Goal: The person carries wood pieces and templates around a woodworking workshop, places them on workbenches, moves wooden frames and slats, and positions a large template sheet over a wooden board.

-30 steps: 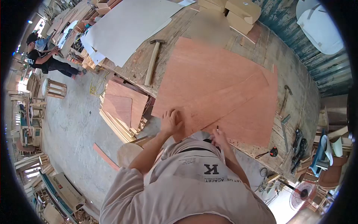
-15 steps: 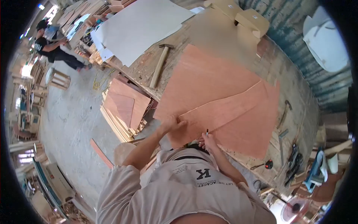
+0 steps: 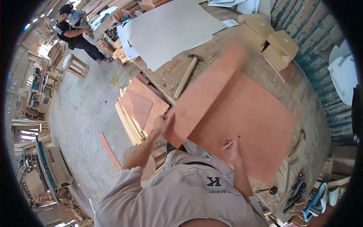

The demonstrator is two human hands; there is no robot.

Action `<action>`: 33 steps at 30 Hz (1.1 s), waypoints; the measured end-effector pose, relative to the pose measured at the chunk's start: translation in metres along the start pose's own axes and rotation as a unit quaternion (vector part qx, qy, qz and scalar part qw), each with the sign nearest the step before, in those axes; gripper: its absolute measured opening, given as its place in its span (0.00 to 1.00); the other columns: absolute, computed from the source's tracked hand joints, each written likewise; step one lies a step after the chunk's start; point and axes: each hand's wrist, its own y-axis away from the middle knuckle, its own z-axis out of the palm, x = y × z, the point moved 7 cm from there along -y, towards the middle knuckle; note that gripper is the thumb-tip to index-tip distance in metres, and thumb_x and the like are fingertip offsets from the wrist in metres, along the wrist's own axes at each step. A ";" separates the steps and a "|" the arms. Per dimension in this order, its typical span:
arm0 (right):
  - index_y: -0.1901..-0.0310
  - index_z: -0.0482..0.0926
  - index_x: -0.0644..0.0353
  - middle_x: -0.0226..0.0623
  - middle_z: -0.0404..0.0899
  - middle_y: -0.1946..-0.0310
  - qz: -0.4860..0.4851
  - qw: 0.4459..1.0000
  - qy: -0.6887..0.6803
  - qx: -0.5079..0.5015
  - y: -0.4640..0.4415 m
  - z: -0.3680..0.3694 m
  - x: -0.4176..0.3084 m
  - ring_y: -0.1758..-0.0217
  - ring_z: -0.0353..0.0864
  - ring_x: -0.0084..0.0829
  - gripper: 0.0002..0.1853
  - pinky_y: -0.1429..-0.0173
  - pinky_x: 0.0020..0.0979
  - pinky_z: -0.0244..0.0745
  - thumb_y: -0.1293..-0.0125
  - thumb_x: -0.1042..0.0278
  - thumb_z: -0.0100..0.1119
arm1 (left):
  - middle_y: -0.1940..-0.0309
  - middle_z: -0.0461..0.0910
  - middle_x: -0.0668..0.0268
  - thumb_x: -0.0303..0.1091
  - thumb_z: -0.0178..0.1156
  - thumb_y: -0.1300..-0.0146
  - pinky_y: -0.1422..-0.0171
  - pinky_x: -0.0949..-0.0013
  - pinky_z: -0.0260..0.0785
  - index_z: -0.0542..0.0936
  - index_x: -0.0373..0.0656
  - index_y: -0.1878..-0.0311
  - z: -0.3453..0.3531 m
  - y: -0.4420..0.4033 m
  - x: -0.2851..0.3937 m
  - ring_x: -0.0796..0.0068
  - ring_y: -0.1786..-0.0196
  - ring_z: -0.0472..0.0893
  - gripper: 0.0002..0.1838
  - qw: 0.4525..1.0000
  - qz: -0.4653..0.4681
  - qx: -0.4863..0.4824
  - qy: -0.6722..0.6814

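My left hand (image 3: 162, 123) grips the near left end of a long reddish plywood strip (image 3: 204, 100), its fingers closed on the edge. The strip slants away over the bench, and its far end is blurred. Beneath and to the right of it is a larger reddish plywood sheet (image 3: 253, 117), flat on the bench. Over that sheet's near part, my right hand (image 3: 235, 148) is closed around a slim pen (image 3: 227, 145); motion softens its outline.
A hammer (image 3: 186, 77) rests on the wooden bench (image 3: 162, 75) beyond the strip. A tape measure (image 3: 273, 190) and another hammer (image 3: 298, 140) lie at right. Cardboard boxes (image 3: 281, 47) and a large pale sheet (image 3: 170, 32) are farther back. A person (image 3: 77, 34) stands at far left.
My left hand has drawn the strip leftward and turned it, baring more of the sheet. My right hand has moved right, still with the pen. The whole view has shifted too.
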 end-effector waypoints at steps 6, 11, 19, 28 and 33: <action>0.76 0.71 0.58 0.27 0.62 0.91 0.027 0.997 -0.031 0.064 -0.023 -0.024 0.005 0.92 0.60 0.21 0.24 0.89 0.23 0.62 0.34 0.46 0.37 | 0.84 0.74 0.47 0.59 0.53 0.44 0.70 0.58 0.67 0.77 0.32 0.80 -0.035 -0.149 -0.038 0.58 0.76 0.79 0.32 0.996 0.032 0.048 0.067; 0.77 0.71 0.58 0.28 0.66 0.90 -0.010 0.986 0.055 0.156 -0.032 0.054 0.010 0.91 0.65 0.21 0.21 0.90 0.22 0.62 0.35 0.49 0.44 | 0.77 0.75 0.41 0.62 0.51 0.45 0.64 0.53 0.69 0.79 0.32 0.78 -0.093 -0.212 -0.012 0.44 0.68 0.78 0.34 0.995 0.071 0.042 -0.062; 0.74 0.72 0.60 0.30 0.70 0.87 -0.025 0.982 0.132 0.136 -0.022 0.118 0.012 0.89 0.70 0.21 0.18 0.87 0.21 0.67 0.34 0.54 0.45 | 0.75 0.77 0.43 0.60 0.51 0.44 0.62 0.56 0.70 0.78 0.32 0.76 -0.085 -0.254 -0.053 0.46 0.67 0.78 0.32 0.996 0.073 -0.032 -0.051; 0.68 0.73 0.63 0.32 0.73 0.85 -0.033 0.980 0.109 0.162 -0.022 0.107 0.026 0.87 0.72 0.22 0.14 0.86 0.21 0.67 0.34 0.60 0.45 | 0.63 0.76 0.51 0.46 0.63 0.49 0.54 0.62 0.68 0.73 0.29 0.59 -0.133 -0.398 -0.060 0.59 0.58 0.76 0.26 0.962 0.095 0.190 0.169; 0.69 0.74 0.65 0.32 0.72 0.85 -0.041 0.976 0.122 0.178 -0.003 0.121 0.023 0.88 0.71 0.21 0.15 0.84 0.22 0.67 0.35 0.61 0.45 | 0.63 0.76 0.55 0.46 0.65 0.50 0.55 0.64 0.68 0.73 0.29 0.58 -0.121 -0.470 -0.048 0.62 0.59 0.76 0.28 0.961 -0.073 0.137 0.228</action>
